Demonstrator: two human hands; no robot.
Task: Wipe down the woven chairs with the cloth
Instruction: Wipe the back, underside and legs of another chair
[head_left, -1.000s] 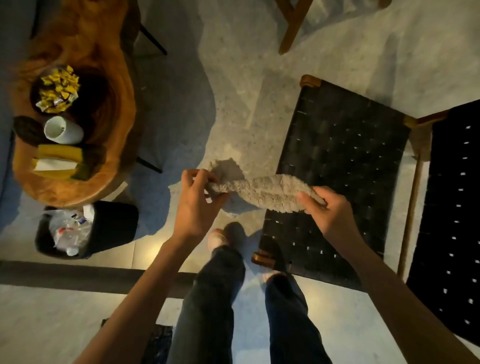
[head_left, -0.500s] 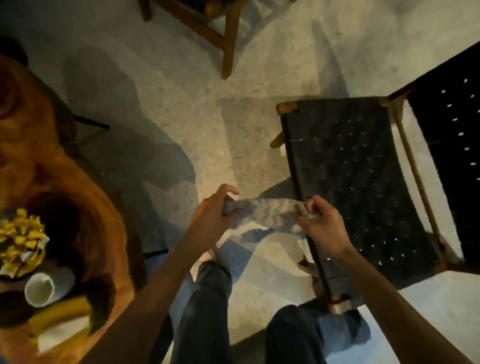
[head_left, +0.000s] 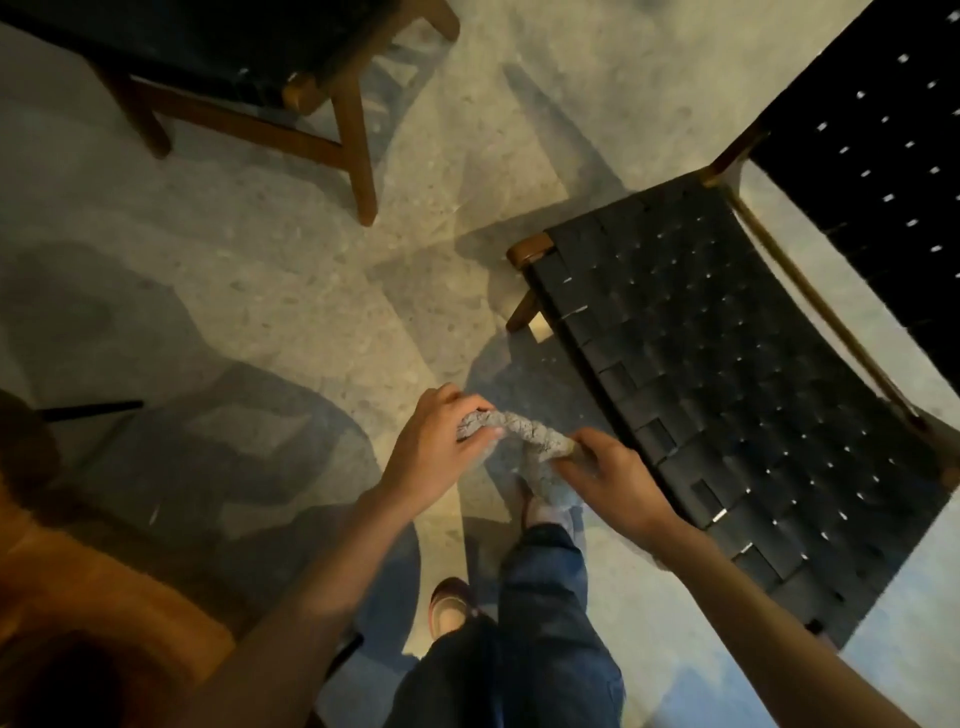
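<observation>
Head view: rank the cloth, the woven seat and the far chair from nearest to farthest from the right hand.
1. Cloth: gripped in the right hand.
2. Woven seat: just to the right of that hand.
3. Far chair: upper left, across the floor.

Orange wooden table (head_left: 78, 582) (lower left) on speckled stone floor (head_left: 291, 270)

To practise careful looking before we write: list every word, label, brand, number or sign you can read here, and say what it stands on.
None can be read in this view.
The cloth, gripped by the left hand and the right hand, shows no tag.
The woven chair bears no lettering; the pale flecks are gaps in the weave.
</observation>
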